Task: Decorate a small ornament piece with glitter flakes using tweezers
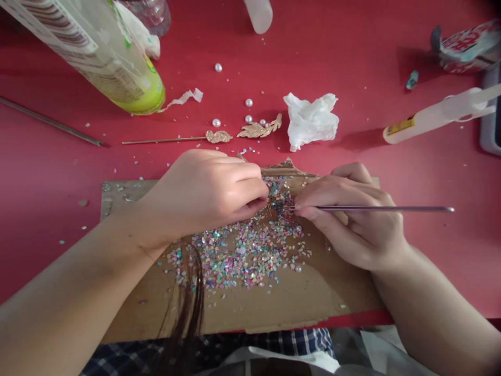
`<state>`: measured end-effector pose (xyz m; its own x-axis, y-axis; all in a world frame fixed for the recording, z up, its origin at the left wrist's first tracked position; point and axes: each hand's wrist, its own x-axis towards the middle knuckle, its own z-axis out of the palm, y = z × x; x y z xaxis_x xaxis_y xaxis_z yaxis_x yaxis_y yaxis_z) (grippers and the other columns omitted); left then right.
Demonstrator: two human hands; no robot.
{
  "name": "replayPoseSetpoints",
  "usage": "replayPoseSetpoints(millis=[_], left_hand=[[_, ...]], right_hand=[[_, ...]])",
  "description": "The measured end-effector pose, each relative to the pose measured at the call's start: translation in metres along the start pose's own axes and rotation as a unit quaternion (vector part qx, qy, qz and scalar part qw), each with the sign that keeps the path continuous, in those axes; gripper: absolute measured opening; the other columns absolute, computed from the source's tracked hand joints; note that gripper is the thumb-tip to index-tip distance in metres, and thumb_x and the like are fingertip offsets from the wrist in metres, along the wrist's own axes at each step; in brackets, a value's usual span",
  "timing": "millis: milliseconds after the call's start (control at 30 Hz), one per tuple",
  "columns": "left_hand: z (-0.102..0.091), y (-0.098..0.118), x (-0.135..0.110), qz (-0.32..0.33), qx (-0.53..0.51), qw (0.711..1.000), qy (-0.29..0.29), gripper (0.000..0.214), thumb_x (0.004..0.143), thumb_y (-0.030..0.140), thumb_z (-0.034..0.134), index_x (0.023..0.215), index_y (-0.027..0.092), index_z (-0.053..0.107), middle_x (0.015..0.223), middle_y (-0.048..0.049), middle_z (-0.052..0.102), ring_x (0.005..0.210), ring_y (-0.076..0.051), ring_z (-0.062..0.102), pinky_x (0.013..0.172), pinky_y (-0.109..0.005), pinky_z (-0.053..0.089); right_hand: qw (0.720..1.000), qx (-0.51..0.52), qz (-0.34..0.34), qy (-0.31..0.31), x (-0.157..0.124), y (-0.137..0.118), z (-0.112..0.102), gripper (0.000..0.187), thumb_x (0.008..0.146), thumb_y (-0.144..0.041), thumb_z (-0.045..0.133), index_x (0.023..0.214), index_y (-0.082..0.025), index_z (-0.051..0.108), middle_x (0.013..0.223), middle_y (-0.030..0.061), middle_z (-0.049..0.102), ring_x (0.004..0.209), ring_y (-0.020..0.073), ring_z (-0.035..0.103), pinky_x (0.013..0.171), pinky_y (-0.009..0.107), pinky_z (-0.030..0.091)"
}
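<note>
My left hand (230,190) is closed in a pinch on a small gold-coloured metal ornament (270,203), mostly hidden by the fingers. From the other side, my right hand (348,214) grips a thin metal stick (391,209), held level, its tip close to the ornament. Whether the tip touches it, I cannot tell. Beneath both hands lies a piece of cardboard (313,297), with many small coloured stone chips (242,256) strewn over its middle. A few pearl beads (298,269) lie among the chips.
Behind the cardboard lie a hairpin (176,140), a gold leaf ornament (260,128), loose pearls (249,103) and a crumpled tissue (311,121). A tall bottle (133,89) stands at left, near a metal rod (50,121). At right are a white glue bottle (434,112) and a crumpled wrapper (469,49).
</note>
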<state>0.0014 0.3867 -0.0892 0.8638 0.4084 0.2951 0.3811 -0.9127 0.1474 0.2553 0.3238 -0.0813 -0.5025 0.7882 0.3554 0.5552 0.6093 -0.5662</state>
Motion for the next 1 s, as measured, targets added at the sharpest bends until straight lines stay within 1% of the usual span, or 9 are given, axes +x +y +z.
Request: replayPoseSetpoints(millis=[167,300,400,600,733,833,933,1000], left_hand=[[0.0006,0.0002,-0.0001,0.002,0.006,1.000,0.004,0.028,0.107,0.027,0.051,0.087,0.023,0.071,0.084,0.0035,0.075,0.072,-0.015,0.067,0.061,-0.035,0.043],[0.0014,0.0002,0.0000,0.004,0.014,1.000,0.011,0.029,0.107,0.027,0.051,0.086,0.022,0.070,0.082,0.0032,0.074,0.072,-0.015,0.066,0.061,-0.035,0.043],[0.0014,-0.0001,-0.0001,0.004,0.019,1.000,0.005,0.031,0.108,0.028,0.049,0.086,0.022,0.071,0.083,0.0029,0.075,0.073,-0.015,0.067,0.061,-0.034,0.043],[-0.0011,-0.0005,0.0006,-0.007,0.023,1.000,-0.015,0.034,0.108,0.029,0.046,0.086,0.024,0.071,0.083,0.0021,0.075,0.073,-0.015,0.066,0.062,-0.035,0.043],[-0.0018,0.0006,0.0020,-0.016,0.024,0.999,-0.014,0.036,0.108,0.030,0.046,0.084,0.025,0.072,0.080,0.0017,0.074,0.070,-0.015,0.064,0.062,-0.035,0.042],[-0.0021,0.0019,0.0028,-0.025,0.024,0.999,-0.019,0.035,0.107,0.029,0.046,0.084,0.025,0.072,0.081,0.0019,0.075,0.071,-0.015,0.064,0.064,-0.034,0.042],[-0.0018,0.0025,0.0033,-0.035,0.018,0.999,-0.025,0.034,0.107,0.029,0.047,0.085,0.025,0.073,0.085,0.0020,0.076,0.073,-0.014,0.065,0.064,-0.033,0.041],[-0.0012,0.0025,0.0034,-0.042,0.016,0.999,-0.023,0.034,0.107,0.030,0.047,0.086,0.024,0.073,0.086,0.0015,0.077,0.075,-0.015,0.067,0.064,-0.032,0.040]], right_hand=[[1.000,0.013,-0.003,-0.012,0.0008,-0.0013,-0.0021,0.014,0.101,-0.015,0.060,0.093,-0.026,0.061,0.082,-0.0043,0.078,0.070,0.0163,0.072,0.078,0.042,0.041],[0.999,0.027,-0.018,-0.038,0.0021,-0.0021,-0.0020,0.012,0.103,-0.017,0.058,0.095,-0.025,0.060,0.082,-0.0038,0.078,0.074,0.0153,0.074,0.082,0.041,0.043],[0.998,0.019,-0.026,-0.050,0.0026,-0.0026,-0.0010,0.011,0.104,-0.018,0.058,0.095,-0.025,0.060,0.081,-0.0043,0.078,0.074,0.0144,0.074,0.082,0.040,0.043],[0.999,0.020,-0.012,-0.038,0.0025,-0.0051,0.0008,0.013,0.103,-0.020,0.058,0.092,-0.026,0.060,0.080,-0.0039,0.077,0.073,0.0159,0.073,0.080,0.041,0.043],[0.998,0.045,-0.024,-0.025,0.0027,-0.0064,-0.0011,0.012,0.100,-0.017,0.061,0.093,-0.027,0.061,0.078,-0.0039,0.077,0.072,0.0166,0.073,0.079,0.042,0.044],[0.998,0.051,-0.020,-0.020,0.0024,-0.0064,-0.0025,0.013,0.098,-0.014,0.061,0.091,-0.026,0.060,0.076,-0.0038,0.075,0.071,0.0160,0.072,0.079,0.042,0.045],[0.999,0.045,-0.025,-0.018,0.0018,-0.0065,-0.0015,0.014,0.099,-0.014,0.062,0.091,-0.026,0.060,0.075,-0.0045,0.075,0.068,0.0149,0.071,0.080,0.040,0.045],[0.998,0.044,-0.037,-0.028,0.0016,-0.0072,0.0001,0.013,0.100,-0.016,0.062,0.092,-0.026,0.061,0.076,-0.0048,0.076,0.068,0.0143,0.072,0.080,0.039,0.046]])
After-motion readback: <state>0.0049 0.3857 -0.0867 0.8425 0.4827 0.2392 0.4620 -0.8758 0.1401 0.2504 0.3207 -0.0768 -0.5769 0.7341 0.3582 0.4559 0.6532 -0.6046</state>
